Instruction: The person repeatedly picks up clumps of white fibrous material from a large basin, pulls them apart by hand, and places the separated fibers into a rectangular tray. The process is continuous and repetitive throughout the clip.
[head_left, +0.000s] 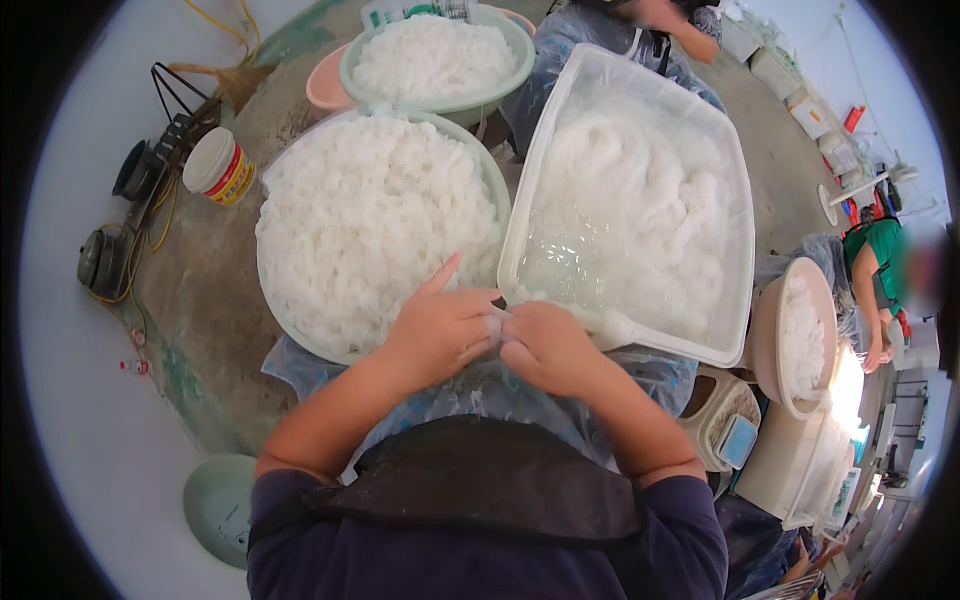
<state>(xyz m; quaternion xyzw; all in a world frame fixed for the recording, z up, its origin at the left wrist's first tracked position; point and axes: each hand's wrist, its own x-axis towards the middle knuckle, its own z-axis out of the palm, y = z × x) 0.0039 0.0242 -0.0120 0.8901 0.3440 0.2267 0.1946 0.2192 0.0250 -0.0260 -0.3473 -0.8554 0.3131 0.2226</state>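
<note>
My left hand (442, 330) and my right hand (546, 346) meet at the near left corner of a white plastic tub (739, 300). Between their fingers is a bit of wet white fibre (493, 327), with a small dark object at the left fingertips; how each hand grips is partly hidden. My left index finger points out over a round basin (495, 180) heaped with fluffy white fibre (375, 225). Water and a thick mass of white fibre (637, 180) lie in the tub. A strand of fibre (611, 330) hangs over its near rim beside my right hand.
Another green basin (525, 64) of fibre stands beyond. Across from me and at the right are other people. A pinkish basin (761, 337) of fibre and a plastic stool (701, 397) are at the right. A white bucket (206, 161) stands left, an empty green basin (217, 510) lower left.
</note>
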